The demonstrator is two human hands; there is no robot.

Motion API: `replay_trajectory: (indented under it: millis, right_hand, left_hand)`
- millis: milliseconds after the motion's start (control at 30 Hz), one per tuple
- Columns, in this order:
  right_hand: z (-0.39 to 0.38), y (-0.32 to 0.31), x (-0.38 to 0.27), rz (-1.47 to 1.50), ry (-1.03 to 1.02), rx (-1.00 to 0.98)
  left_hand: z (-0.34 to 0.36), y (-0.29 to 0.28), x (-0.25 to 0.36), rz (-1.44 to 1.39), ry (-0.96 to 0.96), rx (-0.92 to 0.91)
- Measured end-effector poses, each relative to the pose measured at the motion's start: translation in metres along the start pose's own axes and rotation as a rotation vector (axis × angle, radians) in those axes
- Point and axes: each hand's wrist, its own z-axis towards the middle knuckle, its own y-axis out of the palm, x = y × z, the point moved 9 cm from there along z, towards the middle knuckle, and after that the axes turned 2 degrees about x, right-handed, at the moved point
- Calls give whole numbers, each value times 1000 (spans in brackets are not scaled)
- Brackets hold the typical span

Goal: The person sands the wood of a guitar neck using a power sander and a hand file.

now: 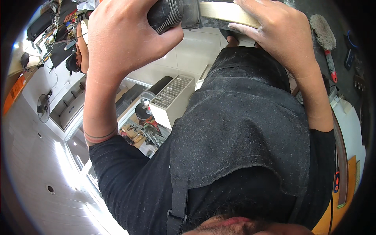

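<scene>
My left hand (pixel 121 35) is closed around a black tool with a ribbed, hose-like end (pixel 168 17); the picture's top edge cuts off part of it. Pale powder coats the skin of both hands. Between the hands runs a pale, slightly curved strip that looks like wood (pixel 223 11), lying against the tool's dark body. My right hand (pixel 280 31) pinches the right end of this strip, thumb below and fingers above. Where the strip and the tool meet, I cannot tell whether they are joined or only touching.
A grey bristle brush with a red and white handle (pixel 324 35) lies at the far right on a dark surface. Below my left wrist stands a white slotted box (pixel 172 94). A cluttered bench (pixel 51 31) and another person (pixel 80 51) are at the upper left.
</scene>
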Motion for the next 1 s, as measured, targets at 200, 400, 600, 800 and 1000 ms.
replay_trajectory:
  millis: [200, 400, 600, 800, 1000]
  right_hand:
    - [2, -2, 3, 5, -11, 2]
    - [0, 0, 2, 14, -1, 2]
    - [0, -1, 0, 14, 4, 12]
    - [3, -5, -1, 19, -1, -33]
    - [-1, 0, 2, 25, 2, 10]
  left_hand:
    - [-3, -1, -8, -137, -78, 32]
    - [1, -1, 0, -13, 2, 16]
    - [-1, -2, -7, -171, -9, 90]
    - [2, -5, -2, -30, -9, 18]
    - [7, -9, 0, -185, -3, 37]
